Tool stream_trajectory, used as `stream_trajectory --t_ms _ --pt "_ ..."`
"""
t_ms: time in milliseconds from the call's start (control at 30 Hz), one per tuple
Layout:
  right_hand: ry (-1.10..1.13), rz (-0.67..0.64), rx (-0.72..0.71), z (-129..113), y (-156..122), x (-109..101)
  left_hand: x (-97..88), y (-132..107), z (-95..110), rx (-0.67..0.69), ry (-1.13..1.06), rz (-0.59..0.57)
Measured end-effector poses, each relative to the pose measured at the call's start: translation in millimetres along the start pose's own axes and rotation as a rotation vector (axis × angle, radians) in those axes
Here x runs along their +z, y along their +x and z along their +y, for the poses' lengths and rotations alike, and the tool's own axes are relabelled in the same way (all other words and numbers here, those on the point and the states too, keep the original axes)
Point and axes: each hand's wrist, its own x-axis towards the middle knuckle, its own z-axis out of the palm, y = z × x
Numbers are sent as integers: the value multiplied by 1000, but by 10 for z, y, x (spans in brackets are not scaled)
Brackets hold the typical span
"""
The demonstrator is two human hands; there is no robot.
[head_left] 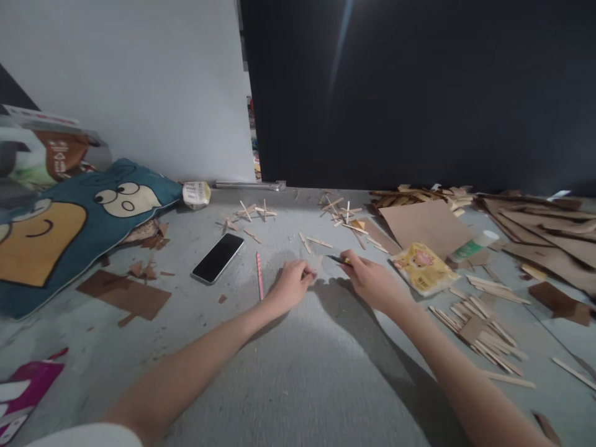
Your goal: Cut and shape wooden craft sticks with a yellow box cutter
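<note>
My left hand (pixel 293 282) is near the middle of the floor, its fingers pinched at the edge of a small, pale piece of cardboard (pixel 319 263). To its right, my right hand (pixel 372 280) is closed around a slim craft knife (pixel 344 261) with a dark tip and a bit of yellow. The tip points left, toward the cardboard and a little apart from it. Just beyond lie two loose wooden sticks (pixel 319 243). A pink patterned pencil (pixel 259 276) rests left of my left hand, and a phone (pixel 218 258) lies farther left.
Small stick constructions (pixel 254 211) stand toward the wall. On the right are a yellow packet (pixel 423 268), a glue stick (pixel 474 246), piled wooden sticks (pixel 484 332) and cardboard sheets (pixel 549 230). A teal cushion (pixel 88 186) and brown scraps (pixel 125 293) lie left.
</note>
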Motion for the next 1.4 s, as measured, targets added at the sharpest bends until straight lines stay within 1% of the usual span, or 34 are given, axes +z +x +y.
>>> stream_trajectory --t_ms 33,100,300,400,433,467,533,567,633,700,800,900,1000,1167,1300,1400 --pt "-11 -19 30 11 -38 -31 -22 -10 -2 5 60 -9" --pt "-46 -64 43 12 -124 -70 -59 -43 -4 8 90 -43" --pt "-80 -183 31 -148 -352 -108 -193 -135 55 45 175 -215" --pt "-88 -254 2 -215 -413 -162 -305 -97 99 53 249 -251" --pt "-92 -268 -11 -226 -425 -182 -347 -69 105 81 272 -256" --pt "-93 -275 -23 -234 -434 -199 -389 -36 104 146 294 -261" --pt "-95 -280 -35 -243 -442 -211 -458 29 78 299 344 -337" --pt "-97 -287 -35 -247 -441 -203 -480 55 56 341 362 -373" --pt "-112 -307 -32 -259 -431 -159 -494 77 1 381 384 -423" --pt "-145 -320 -40 -273 -412 -94 -473 58 -50 404 397 -407" --pt "-213 -335 -71 -287 -366 -16 -415 -18 -94 431 413 -321" --pt "-274 -376 -83 -286 -310 -6 -369 -75 -112 462 393 -275" --pt "-312 -421 -68 -287 -262 -43 -341 -72 -137 483 371 -280" --pt "-318 -477 -74 -304 -215 -70 -324 -18 -165 421 311 -305" --pt "-343 -462 -100 -289 -190 -10 -324 -9 -143 386 277 -297" --pt "-345 -448 -79 -263 -167 50 -321 -9 -132 367 284 -297"
